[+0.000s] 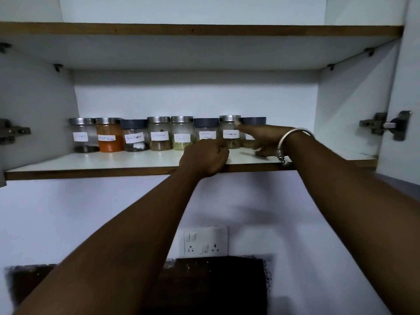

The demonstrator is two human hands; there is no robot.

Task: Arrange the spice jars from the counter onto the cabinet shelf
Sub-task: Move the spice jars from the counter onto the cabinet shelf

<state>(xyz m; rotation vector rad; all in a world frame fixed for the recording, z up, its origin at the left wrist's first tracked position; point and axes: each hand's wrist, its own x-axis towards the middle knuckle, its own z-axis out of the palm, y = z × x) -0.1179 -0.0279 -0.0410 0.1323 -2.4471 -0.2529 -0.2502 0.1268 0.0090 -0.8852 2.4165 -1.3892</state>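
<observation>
A row of several labelled glass spice jars stands at the back of the white cabinet shelf (113,162). From the left I see a dark-spice jar (80,137), an orange powder jar (109,138), a black pepper jar (135,138), further jars, a garam masala jar (205,128) and a cinnamon jar (230,134). My right hand (268,137), a bangle on its wrist, wraps the rightmost dark-lidded jar (253,121), with a finger across its top and the thumb low. That jar's label is hidden. My left hand (204,159) rests curled on the shelf's front edge and holds nothing.
An upper shelf (204,29) lies close above the jars. The cabinet door (400,87) is open at the right with its hinge (386,126) sticking out; another hinge (11,130) is on the left wall. A wall socket panel (205,241) sits below the cabinet.
</observation>
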